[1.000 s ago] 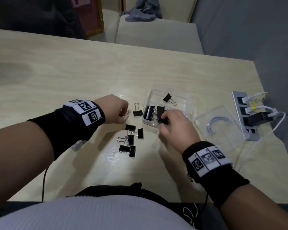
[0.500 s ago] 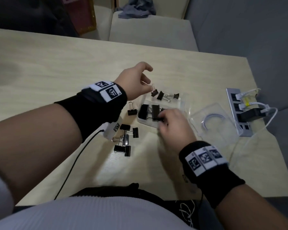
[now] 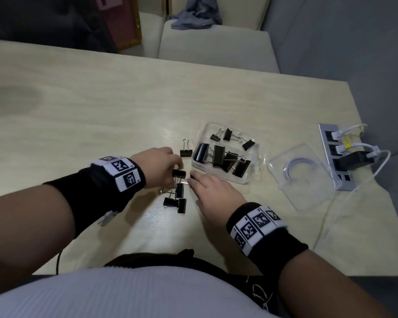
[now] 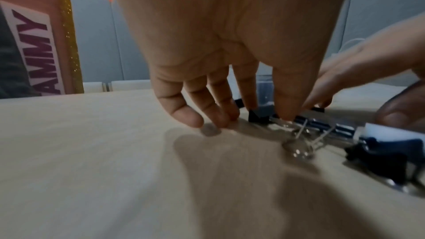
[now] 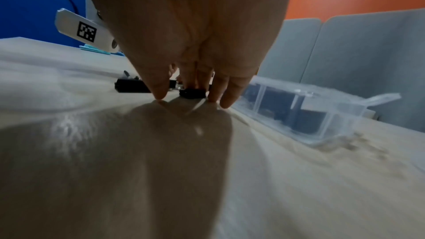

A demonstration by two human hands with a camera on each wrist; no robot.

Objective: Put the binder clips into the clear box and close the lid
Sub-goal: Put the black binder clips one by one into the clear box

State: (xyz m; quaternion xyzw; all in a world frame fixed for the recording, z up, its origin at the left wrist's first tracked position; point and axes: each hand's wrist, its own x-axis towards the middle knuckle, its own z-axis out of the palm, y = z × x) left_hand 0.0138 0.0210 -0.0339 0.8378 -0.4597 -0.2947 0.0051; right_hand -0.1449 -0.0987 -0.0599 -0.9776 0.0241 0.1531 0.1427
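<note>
Left hand [image 3: 157, 167] fingers [image 4: 220, 103] loosely spread, tips down on the table [image 3: 101, 115], thumb tip touching the wire handle of a loose binder clip [image 3: 178, 173]; whether it pinches the clip, cannot tell. Right hand [image 3: 213, 190] fingers [image 5: 226, 90] straight, close together, tips on the table beside a small clip [image 5: 192, 93]. Loose clips [image 3: 176, 198] lie between both hands. Clear box [image 3: 251, 173] just beyond, holding several clips [image 3: 218, 152]. Lid [image 3: 308, 180] open, flat to the right.
</note>
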